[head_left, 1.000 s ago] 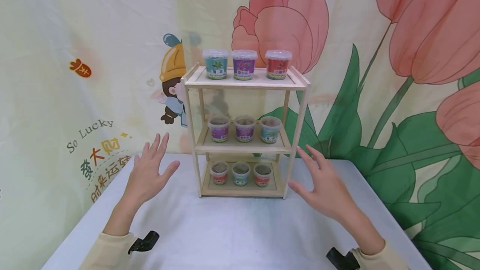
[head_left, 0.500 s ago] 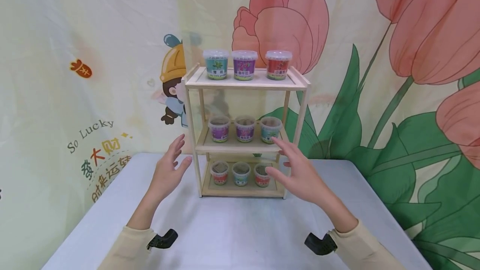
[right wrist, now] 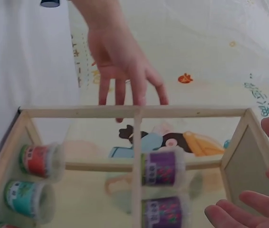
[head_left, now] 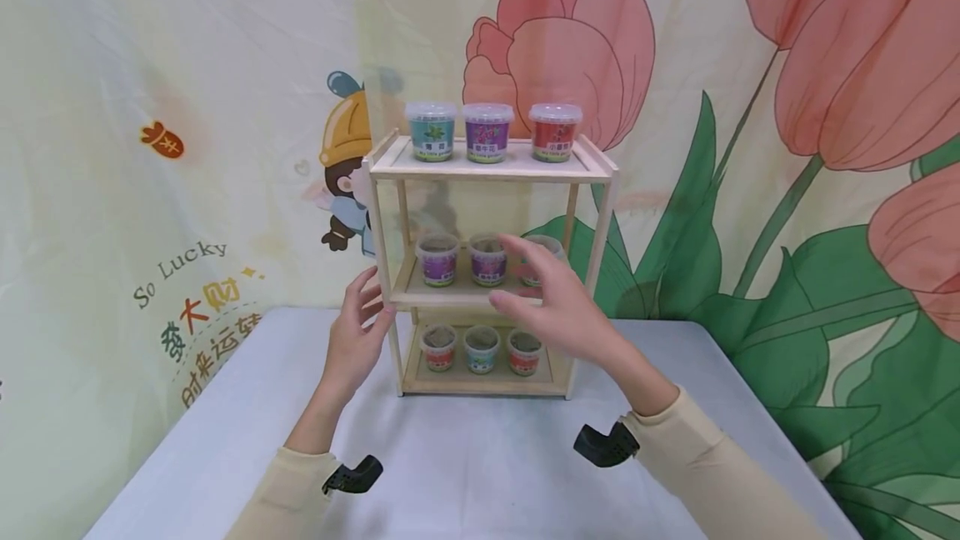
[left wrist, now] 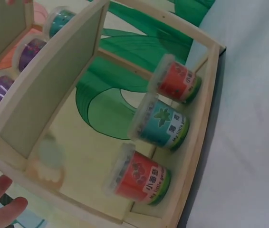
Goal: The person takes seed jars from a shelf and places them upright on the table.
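A three-tier wooden rack stands on the table, three lidded cups to each tier. My left hand is at the rack's left post, fingertips right at the wood, fingers fairly straight. Reaching in front of the middle tier, my right hand has spread fingers and holds nothing. It partly covers the teal cup there; beside that stand two purple cups. In the right wrist view, several fingers of the left hand reach down to the side frame. The left wrist view shows the lower red cup nearby.
On top sit a teal cup, a purple cup and a red cup. The bottom tier bears two red cups around a teal cup. A printed cloth hangs behind the white-covered table.
Both hands have come inward from either side. The left has reached the rack's left post, and the right has moved left and up in front of the middle tier. Rack and cups stay in place.
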